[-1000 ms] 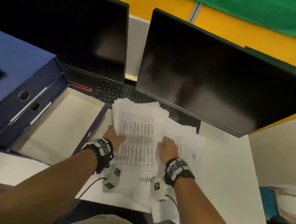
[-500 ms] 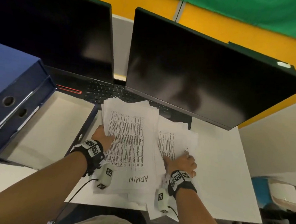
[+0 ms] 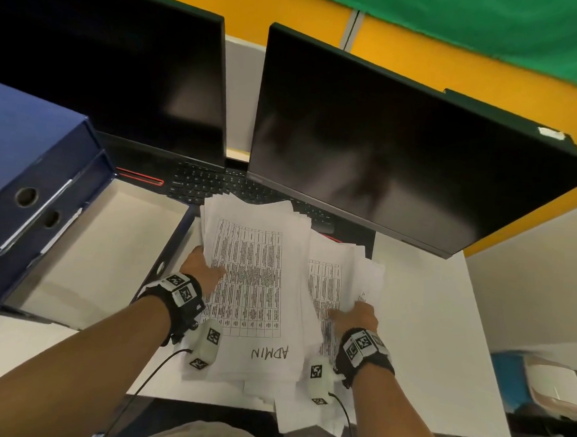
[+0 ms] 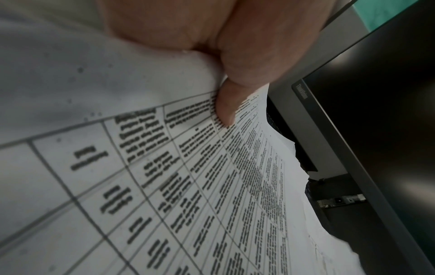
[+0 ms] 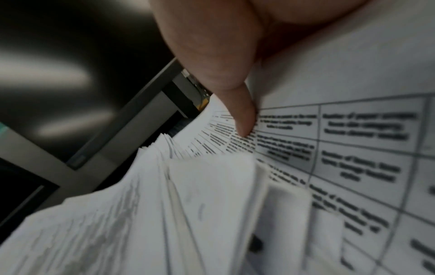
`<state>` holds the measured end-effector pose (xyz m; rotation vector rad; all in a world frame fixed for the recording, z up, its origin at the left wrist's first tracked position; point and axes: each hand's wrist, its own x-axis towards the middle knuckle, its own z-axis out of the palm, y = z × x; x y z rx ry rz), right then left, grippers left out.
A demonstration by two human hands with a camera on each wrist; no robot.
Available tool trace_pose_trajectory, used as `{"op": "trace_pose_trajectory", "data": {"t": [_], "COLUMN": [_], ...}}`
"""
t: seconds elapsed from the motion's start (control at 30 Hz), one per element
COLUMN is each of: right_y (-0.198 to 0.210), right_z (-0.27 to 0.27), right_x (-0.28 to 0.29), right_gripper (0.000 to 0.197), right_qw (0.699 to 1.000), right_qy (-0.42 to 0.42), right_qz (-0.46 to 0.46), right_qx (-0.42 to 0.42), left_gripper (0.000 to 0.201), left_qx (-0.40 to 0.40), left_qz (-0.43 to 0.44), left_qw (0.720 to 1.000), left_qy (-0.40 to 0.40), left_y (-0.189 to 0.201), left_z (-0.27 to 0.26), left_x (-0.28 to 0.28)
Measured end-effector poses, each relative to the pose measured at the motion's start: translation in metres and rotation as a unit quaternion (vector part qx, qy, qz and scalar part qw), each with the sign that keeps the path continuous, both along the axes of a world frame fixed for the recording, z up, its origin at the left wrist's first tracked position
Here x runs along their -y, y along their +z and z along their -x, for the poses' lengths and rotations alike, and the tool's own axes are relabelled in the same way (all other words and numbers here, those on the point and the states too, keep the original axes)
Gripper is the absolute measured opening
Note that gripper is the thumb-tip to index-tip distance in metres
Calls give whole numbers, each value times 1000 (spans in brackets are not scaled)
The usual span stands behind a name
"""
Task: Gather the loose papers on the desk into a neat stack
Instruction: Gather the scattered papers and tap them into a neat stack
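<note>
A loose pile of white printed papers [image 3: 253, 283] lies on the desk in front of the monitors, and its top sheet is marked ADMIN. My left hand [image 3: 200, 270] grips the pile's left edge, thumb [image 4: 226, 108] pressed on the printed table [image 4: 212, 186]. My right hand [image 3: 355, 317] grips the right-hand sheets [image 3: 361, 275] at their outer edge, thumb [image 5: 244, 121] on top and fingers hidden beneath. Those sheets [image 5: 164, 204] curl upward and fan out unevenly. More sheets [image 3: 303, 416] stick out over the desk's front edge.
Two dark monitors [image 3: 384, 150] stand close behind the pile, with a black keyboard [image 3: 208, 184] under them. At the left are an open box tray [image 3: 88, 241] and blue box files [image 3: 32, 171]. A large white sheet [image 3: 434, 343] covers the desk to the right.
My right hand has slid from the top of the pile to its right edge and taken hold of the sheets there, which now curl up. The left hand stays at the left edge.
</note>
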<state>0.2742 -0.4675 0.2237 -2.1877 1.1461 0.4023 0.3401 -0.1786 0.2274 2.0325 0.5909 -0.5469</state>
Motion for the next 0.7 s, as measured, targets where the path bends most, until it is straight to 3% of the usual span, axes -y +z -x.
{"op": "trace_pose_trajectory", "data": {"t": [0.17, 0.33, 0.43, 0.53, 0.63, 0.7], "right_y": [57, 148, 188, 187, 150, 114], "right_z": [0, -6, -10, -18, -34, -44], "right_x": [6, 16, 17, 15, 6, 0], "right_gripper": [19, 21, 22, 32, 35, 38], "right_qw": [991, 951, 915, 899, 932, 949], "right_qy": [43, 65, 42, 35, 79, 100], "right_qz": [57, 111, 43, -77, -89, -94], "right_qx": [113, 283, 398, 430, 343, 283], "left_gripper": [39, 44, 46, 45, 61, 67], "left_qx": [-1, -15, -21, -30, -29, -43], "left_qz": [4, -10, -17, 4, 28, 54], "left_qw": [1000, 1000, 1000, 999, 999, 998], "left_qy": [5, -5, -14, -23, -24, -11], "left_y": [-1, 1, 6, 7, -29, -23], "left_z": [-1, -2, -3, -2, -13, -15], "left_x": [-2, -3, -2, -1, -10, -9]}}
